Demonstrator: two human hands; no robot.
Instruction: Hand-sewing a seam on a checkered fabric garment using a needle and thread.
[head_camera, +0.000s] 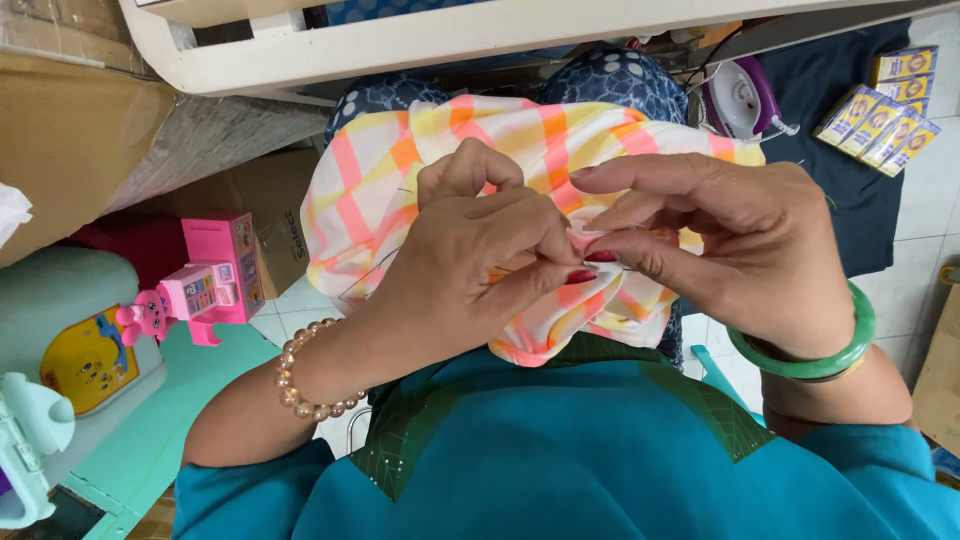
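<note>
A checked cloth (420, 170) in pink, orange, yellow and white; a green bangle (845, 350); a pink toy (215, 280).

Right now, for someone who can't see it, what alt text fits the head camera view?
Two hands, the left hand and right hand, pinch a checked pink, orange and yellow cloth together on a lap. A pink toy stands at the left.

The person wears a teal top with short sleeves and dark green, leaf-veined panels at the front, well back from the fingers. The left hand (470, 270) has a bracelet of pale pearly beads at the wrist, and its thumbnail near the fingertips is painted dark red. The right hand (740, 240) carries a smooth green bangle behind the fingers.
</note>
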